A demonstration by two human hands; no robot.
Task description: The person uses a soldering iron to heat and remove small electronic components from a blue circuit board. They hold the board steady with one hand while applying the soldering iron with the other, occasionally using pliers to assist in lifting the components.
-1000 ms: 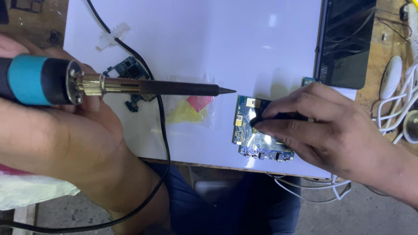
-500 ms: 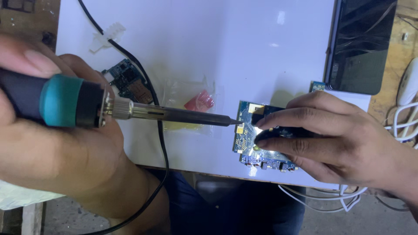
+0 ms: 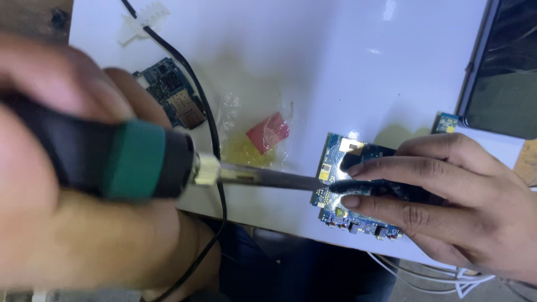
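The left hand (image 3: 61, 184) is blurred, and the soldering iron (image 3: 168, 168) tip hides behind right-hand fingers (image 3: 403, 182)
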